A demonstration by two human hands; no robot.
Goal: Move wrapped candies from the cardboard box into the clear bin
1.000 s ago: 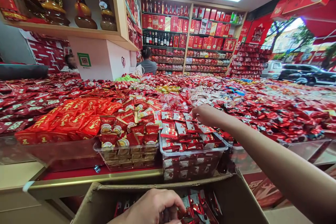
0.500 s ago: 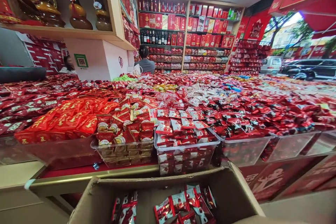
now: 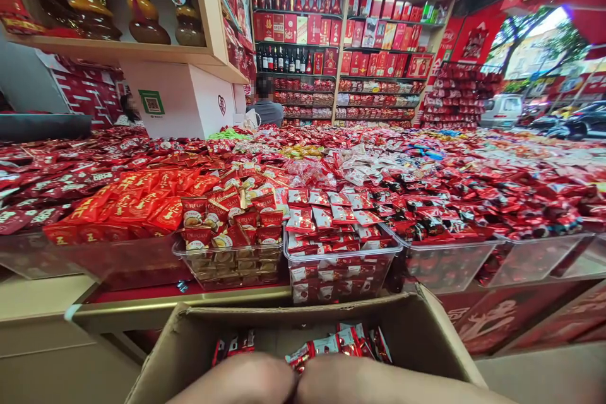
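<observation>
My left hand [image 3: 246, 377] and my right hand [image 3: 343, 379] are at the bottom of the head view, side by side and almost touching, inside an open cardboard box [image 3: 303, 310]. Only their backs and wrists show; the fingers are hidden, so whether they hold anything cannot be made out. Small red-and-white wrapped packets [image 3: 345, 339] lie in the box just beyond the hands. Behind the box, a clear plastic bin [image 3: 343, 255] is heaped with similar red-and-white packets in rows.
Left of that bin stands a clear bin of durian packets [image 3: 231, 265], then bright red packets [image 3: 137, 205]. More clear bins [image 3: 445, 265] line the counter to the right. A person [image 3: 266, 107] is near the back shelves. A wooden display cabinet [image 3: 142, 50] overhangs at upper left.
Both my hands have come into view from below and now cover part of the packets in the box. The view has shifted slightly, with the box and bins a little farther right.
</observation>
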